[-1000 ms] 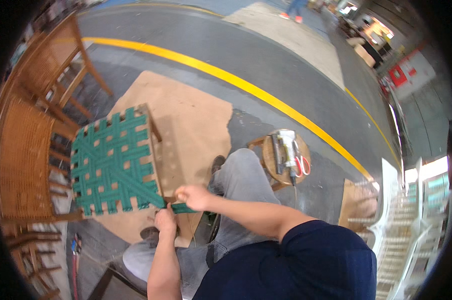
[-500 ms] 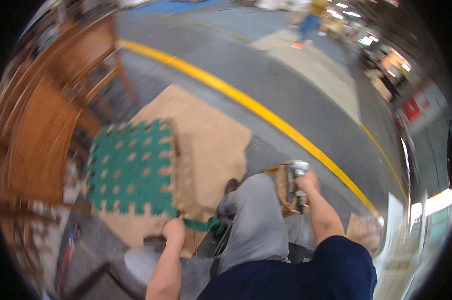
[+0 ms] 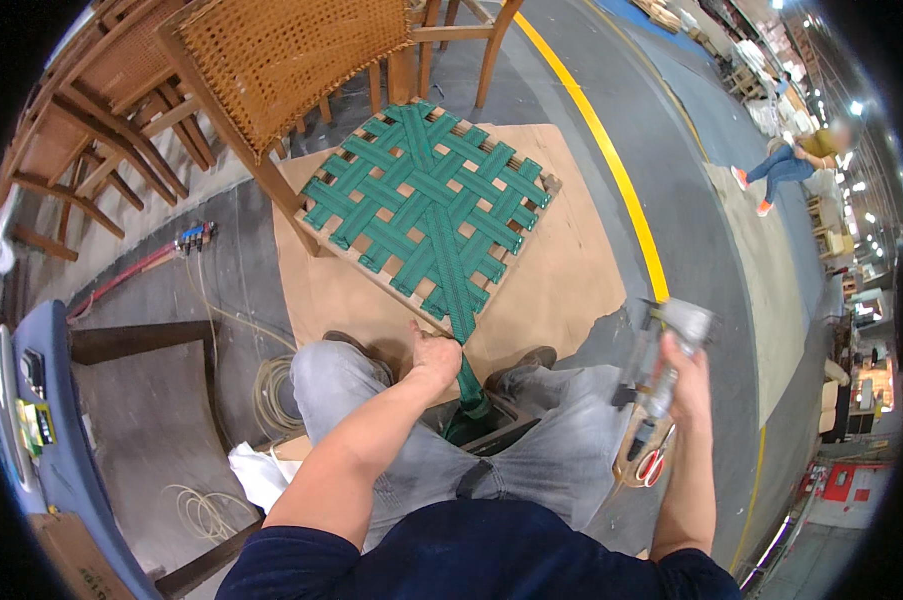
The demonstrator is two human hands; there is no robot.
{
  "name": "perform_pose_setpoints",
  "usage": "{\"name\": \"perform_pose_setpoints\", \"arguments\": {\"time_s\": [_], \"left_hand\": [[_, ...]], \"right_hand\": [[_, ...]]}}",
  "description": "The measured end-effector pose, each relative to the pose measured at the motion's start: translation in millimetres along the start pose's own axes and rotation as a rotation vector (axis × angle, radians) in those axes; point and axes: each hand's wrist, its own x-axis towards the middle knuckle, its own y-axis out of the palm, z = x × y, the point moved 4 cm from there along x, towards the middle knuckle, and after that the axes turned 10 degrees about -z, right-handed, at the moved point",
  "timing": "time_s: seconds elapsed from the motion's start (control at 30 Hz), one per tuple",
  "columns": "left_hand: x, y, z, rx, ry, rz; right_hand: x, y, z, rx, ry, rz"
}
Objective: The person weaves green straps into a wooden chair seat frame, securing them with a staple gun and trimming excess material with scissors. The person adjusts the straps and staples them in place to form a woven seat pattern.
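Observation:
A square seat frame laced with woven green webbing lies before me, one corner toward me. One long green strap crosses it diagonally and runs over the near corner down between my knees. My left hand is closed on this strap just off the corner, its thumb side toward the frame. Off to the right, my right hand grips the handle of a silver staple gun, held in the air apart from the seat and slightly blurred. The green strap's lower length drops into a dark container.
Cane-backed wooden chairs crowd the far left. Brown paper lies under the seat. Red-handled scissors rest by my right knee. A coiled hose lies left of my legs. Beyond the yellow line, a person sits.
The view has swung left, bringing the seat to the middle. My right hand has lifted the staple gun from the round wooden stand at my right. My left hand stays on the strap.

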Motion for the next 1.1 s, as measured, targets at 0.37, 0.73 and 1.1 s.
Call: {"name": "perform_pose_setpoints", "arguments": {"time_s": [0.37, 0.73, 1.1], "left_hand": [[-3.0, -6.3, 1.1, 0.075, 0.075, -0.003], [-7.3, -8.7, 3.0, -0.023, 0.064, -0.129], [-8.5, -12.5, 4.2, -0.068, 0.106, -0.092]], "right_hand": [[-63.3, 254.6, -18.7, -0.222, 0.168, 0.689], [-67.0, 268.7, -39.1, -0.379, 0.124, 0.673], [-77.3, 275.7, -42.8, -0.326, 0.103, 0.674]]}}
